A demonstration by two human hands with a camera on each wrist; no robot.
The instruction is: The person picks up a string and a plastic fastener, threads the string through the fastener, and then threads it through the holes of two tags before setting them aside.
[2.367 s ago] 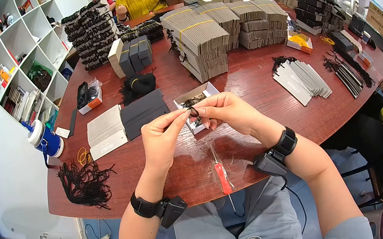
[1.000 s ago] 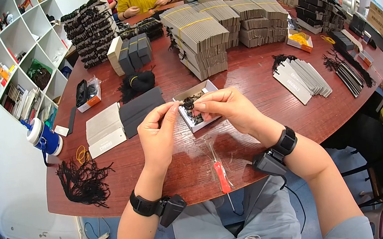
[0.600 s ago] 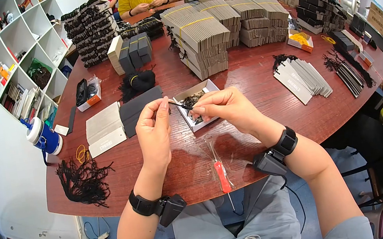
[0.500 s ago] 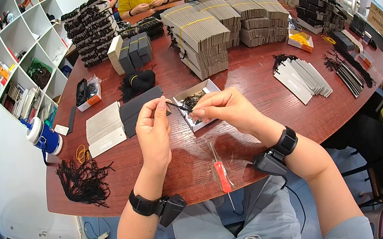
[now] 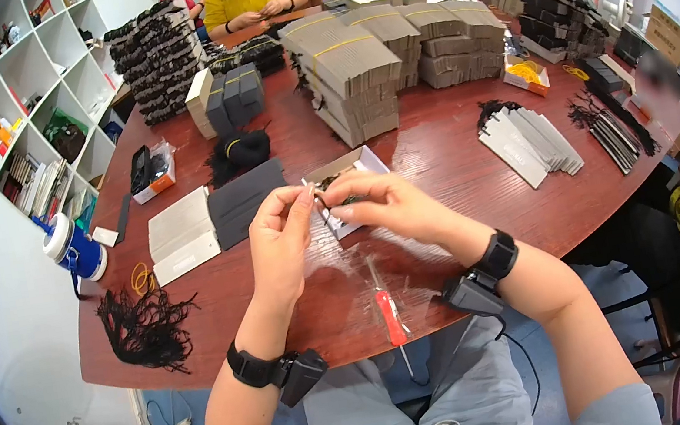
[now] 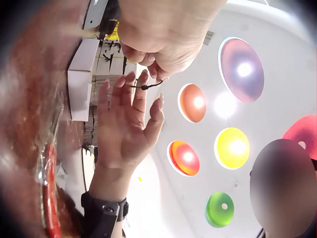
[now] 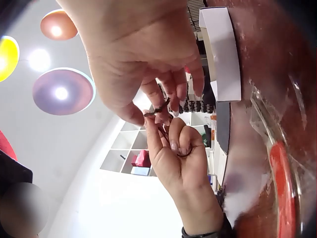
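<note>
My left hand [image 5: 279, 244] pinches a thin black cord between thumb and index finger, over the near side of an open white box [image 5: 363, 159]. A small knot shows on the cord [image 6: 152, 86] in the left wrist view. Facing it, my right hand [image 5: 396, 202] has its thumb spread away from the fingers, and its index fingertip is right at the cord. The right wrist view shows the right fingers loosely extended, with the cord [image 7: 161, 108] running between the two hands. Dark bits in the box are mostly hidden behind the hands.
A red-handled tool [image 5: 390, 317] in clear plastic lies near the table edge. Black cords [image 5: 145, 334] lie left, beside grey cards [image 5: 185, 236]. Grey card stacks [image 5: 348, 62] stand behind the box, and fanned grey cards [image 5: 523, 145] lie right. A blue-white jug [image 5: 74, 248] stands left.
Earlier both hands pinched the black cord and drew it out between them. Now the hands are closer together and the right thumb has parted from the index finger. The head view has shifted slightly.
</note>
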